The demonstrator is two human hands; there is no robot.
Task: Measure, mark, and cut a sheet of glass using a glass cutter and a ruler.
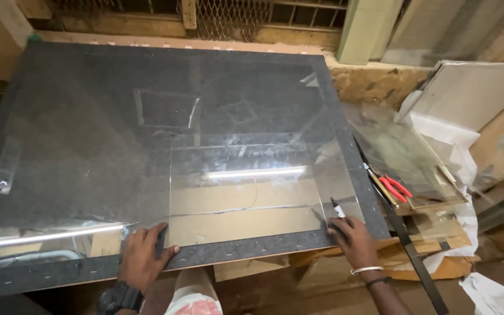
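A large clear glass sheet (246,192) lies flat on a dark carpeted worktable (77,116), reflecting a strip light. My left hand (142,256) presses flat on the glass near its front left corner, fingers spread. My right hand (350,232) rests at the glass's front right corner and grips a black marker (337,208) with its white tip pointing away from me onto the glass. A bigger glass pane (42,233) lies under it to the left.
Red-handled pliers (395,188) lie on smaller glass pieces (403,157) stacked at the table's right. A long black straightedge (409,251) leans beside them. White paper (456,134) and boards sit at right; a wire mesh wall (228,17) stands behind.
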